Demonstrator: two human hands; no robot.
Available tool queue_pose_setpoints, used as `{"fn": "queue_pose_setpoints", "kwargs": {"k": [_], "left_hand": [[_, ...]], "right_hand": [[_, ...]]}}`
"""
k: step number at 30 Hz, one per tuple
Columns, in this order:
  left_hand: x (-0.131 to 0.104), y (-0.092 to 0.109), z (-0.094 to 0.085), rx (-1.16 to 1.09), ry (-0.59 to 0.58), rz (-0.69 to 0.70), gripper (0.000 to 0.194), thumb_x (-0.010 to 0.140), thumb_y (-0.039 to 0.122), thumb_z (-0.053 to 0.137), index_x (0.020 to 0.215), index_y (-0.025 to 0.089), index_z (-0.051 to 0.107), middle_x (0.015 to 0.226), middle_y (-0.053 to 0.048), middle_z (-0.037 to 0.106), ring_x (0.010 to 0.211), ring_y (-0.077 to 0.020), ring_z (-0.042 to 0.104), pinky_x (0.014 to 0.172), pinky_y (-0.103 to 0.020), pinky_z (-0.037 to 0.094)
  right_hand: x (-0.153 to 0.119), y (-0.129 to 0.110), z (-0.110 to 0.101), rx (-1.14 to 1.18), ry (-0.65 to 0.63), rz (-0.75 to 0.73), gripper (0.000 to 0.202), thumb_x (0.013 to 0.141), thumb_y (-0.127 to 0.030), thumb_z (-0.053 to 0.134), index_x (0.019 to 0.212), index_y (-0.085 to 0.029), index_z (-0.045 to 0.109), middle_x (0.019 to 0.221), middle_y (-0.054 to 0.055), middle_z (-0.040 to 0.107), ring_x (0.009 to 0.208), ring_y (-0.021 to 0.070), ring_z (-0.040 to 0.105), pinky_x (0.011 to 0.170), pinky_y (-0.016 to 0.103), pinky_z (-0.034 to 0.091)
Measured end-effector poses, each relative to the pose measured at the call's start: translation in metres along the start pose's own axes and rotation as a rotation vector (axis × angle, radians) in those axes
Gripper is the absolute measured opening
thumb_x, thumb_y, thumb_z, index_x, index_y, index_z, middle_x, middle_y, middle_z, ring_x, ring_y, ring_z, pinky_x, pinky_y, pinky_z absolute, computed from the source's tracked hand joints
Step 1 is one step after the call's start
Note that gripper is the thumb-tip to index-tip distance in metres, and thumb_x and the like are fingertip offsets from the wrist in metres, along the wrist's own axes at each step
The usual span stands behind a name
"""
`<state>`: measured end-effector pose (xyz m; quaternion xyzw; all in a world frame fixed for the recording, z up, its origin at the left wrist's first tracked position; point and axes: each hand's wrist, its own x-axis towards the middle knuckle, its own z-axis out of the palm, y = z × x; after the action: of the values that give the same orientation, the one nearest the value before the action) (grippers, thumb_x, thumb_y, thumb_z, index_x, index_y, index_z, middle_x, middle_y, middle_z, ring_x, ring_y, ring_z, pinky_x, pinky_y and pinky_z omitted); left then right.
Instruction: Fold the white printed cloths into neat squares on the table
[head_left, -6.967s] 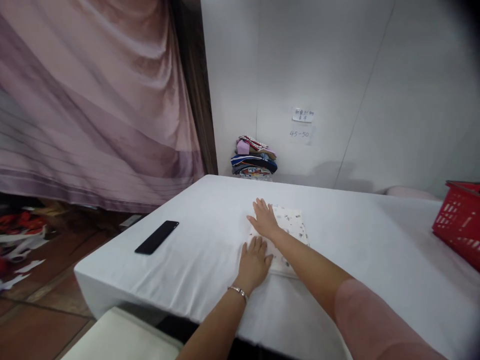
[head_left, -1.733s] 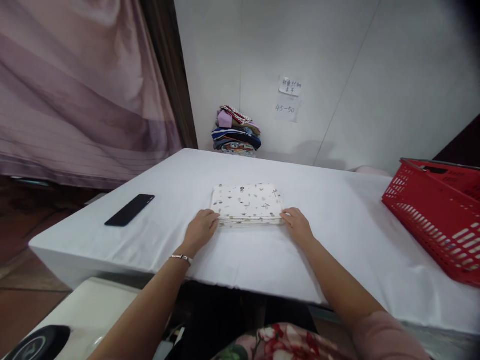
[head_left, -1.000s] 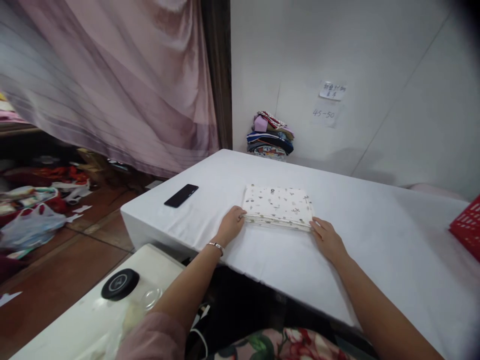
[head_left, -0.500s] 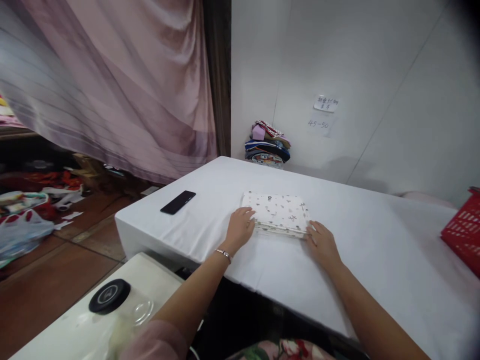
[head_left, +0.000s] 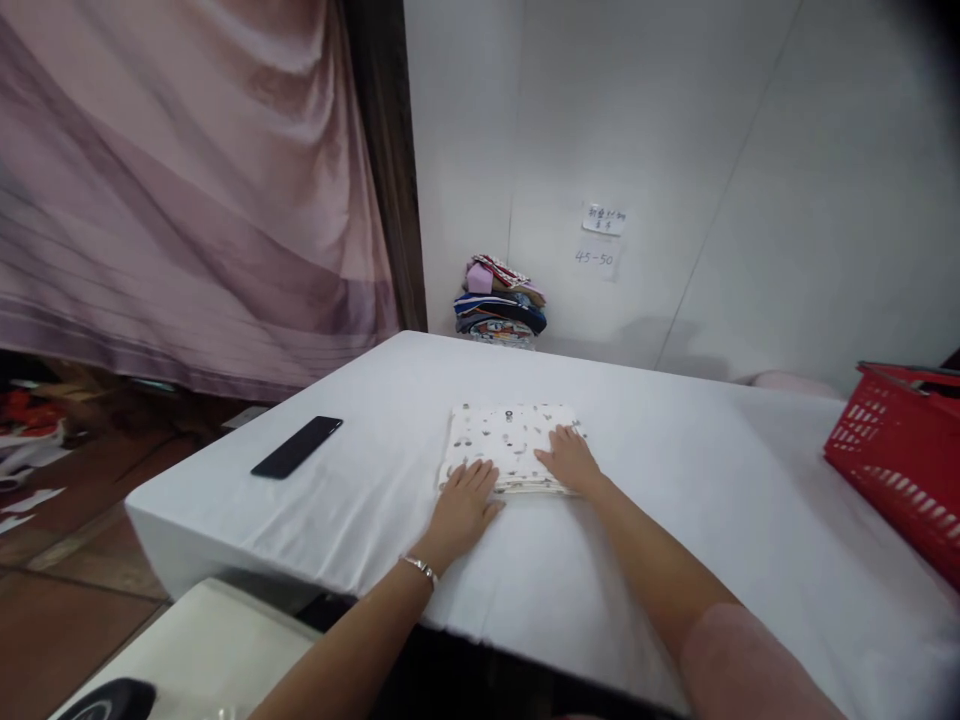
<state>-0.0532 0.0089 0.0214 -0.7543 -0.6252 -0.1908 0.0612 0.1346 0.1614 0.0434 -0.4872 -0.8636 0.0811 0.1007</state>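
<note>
A folded white cloth (head_left: 510,435) with small dark and green prints lies flat on the white-covered table (head_left: 337,530). My left hand (head_left: 463,505), with a bracelet at the wrist, rests its fingertips on the cloth's near left corner, fingers stretched out. On the right part of the cloth lies my right hand (head_left: 570,460), palm down with fingers spread over the top. Neither hand grips the fabric. The near edge shows several stacked layers between the hands.
A black phone (head_left: 298,447) lies on the table to the left. At the far edge stands a stack of folded clothes (head_left: 500,310) against the wall. To the right is a red plastic basket (head_left: 900,470). A pink curtain (head_left: 225,200) hangs at the back left.
My right hand has moved from the cloth's right edge onto its top. My left hand now lies flatter at the near left corner. The view has turned to the right.
</note>
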Motion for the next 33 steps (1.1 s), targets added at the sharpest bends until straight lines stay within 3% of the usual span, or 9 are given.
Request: {"fn": "queue_pose_setpoints", "kwargs": {"k": [3,7,9,12,15,19,22,27,33], "left_hand": [[0.008,0.003,-0.012,-0.071,-0.045,-0.043,0.046,0.086,0.048,0.043,0.122,0.021,0.053,0.131,-0.01,0.051,0.124,-0.0264,0.042,0.104,-0.044,0.029],[0.04,-0.008,-0.033,-0.165,-0.075,-0.178,0.043,0.088,0.051,0.036,0.106,0.022,0.063,0.115,-0.009,0.063,0.111,-0.025,0.054,0.094,-0.038,0.039],[0.057,-0.021,-0.036,-0.152,-0.026,-0.243,0.042,0.087,0.048,0.038,0.109,0.02,0.061,0.124,-0.01,0.057,0.12,-0.0261,0.047,0.1,-0.04,0.034],[0.07,-0.041,-0.026,-0.167,-0.021,-0.36,0.042,0.084,0.041,0.047,0.117,0.018,0.056,0.137,-0.013,0.043,0.132,-0.0286,0.031,0.104,-0.045,0.028],[0.066,-0.053,-0.005,-0.272,-0.037,-0.448,0.046,0.08,0.04,0.051,0.12,0.017,0.054,0.142,-0.015,0.036,0.133,-0.0301,0.027,0.104,-0.047,0.029],[0.056,-0.06,0.011,-0.425,0.046,-0.473,0.045,0.078,0.041,0.054,0.118,0.021,0.056,0.143,-0.011,0.035,0.134,-0.0292,0.025,0.108,-0.048,0.023],[0.053,-0.066,0.009,-0.621,0.08,-0.524,0.044,0.075,0.042,0.058,0.114,0.023,0.06,0.142,-0.007,0.038,0.135,-0.0271,0.025,0.11,-0.045,0.022],[0.049,-0.078,0.002,-1.019,0.12,-0.63,0.047,0.077,0.043,0.055,0.119,0.022,0.058,0.134,-0.006,0.048,0.127,-0.0233,0.04,0.106,-0.04,0.031],[0.047,-0.083,0.01,-0.961,0.161,-0.541,0.042,0.069,0.036,0.061,0.109,0.021,0.064,0.132,-0.004,0.051,0.127,-0.0215,0.039,0.11,-0.038,0.024]], "right_hand": [[0.004,0.011,0.013,-0.023,-0.027,0.042,0.063,0.087,-0.054,0.035,0.133,-0.013,0.04,0.147,0.014,0.026,0.137,0.0278,0.014,0.109,0.04,0.013],[0.006,0.013,0.016,0.045,0.005,0.016,0.059,0.085,-0.052,0.041,0.128,-0.012,0.047,0.144,0.015,0.032,0.135,0.0286,0.019,0.108,0.04,0.014],[0.01,0.018,0.01,0.156,0.057,0.045,0.048,0.085,-0.047,0.044,0.12,-0.016,0.054,0.139,0.011,0.042,0.131,0.0254,0.029,0.106,0.038,0.021],[0.021,0.033,-0.004,0.276,0.198,0.167,0.036,0.088,-0.033,0.039,0.115,-0.02,0.058,0.129,0.006,0.052,0.121,0.019,0.044,0.099,0.031,0.032],[0.033,0.049,-0.017,0.263,0.242,0.267,0.033,0.088,-0.026,0.035,0.104,-0.018,0.063,0.111,0.006,0.062,0.103,0.0178,0.055,0.086,0.028,0.039],[0.047,0.056,-0.019,0.23,0.211,0.357,0.027,0.085,-0.034,0.043,0.086,-0.017,0.064,0.089,0.006,0.066,0.082,0.0173,0.058,0.068,0.025,0.039],[0.054,0.053,-0.016,0.197,0.181,0.414,0.028,0.082,-0.041,0.049,0.082,-0.016,0.062,0.084,0.007,0.065,0.078,0.0185,0.057,0.062,0.025,0.036],[0.056,0.049,-0.015,0.161,0.164,0.441,0.02,0.082,-0.036,0.05,0.079,-0.018,0.058,0.082,0.005,0.063,0.077,0.0178,0.056,0.059,0.025,0.033],[0.054,0.05,-0.018,0.146,0.202,0.454,0.018,0.085,-0.032,0.045,0.079,-0.019,0.055,0.084,0.005,0.062,0.079,0.0172,0.054,0.06,0.025,0.032]]}}
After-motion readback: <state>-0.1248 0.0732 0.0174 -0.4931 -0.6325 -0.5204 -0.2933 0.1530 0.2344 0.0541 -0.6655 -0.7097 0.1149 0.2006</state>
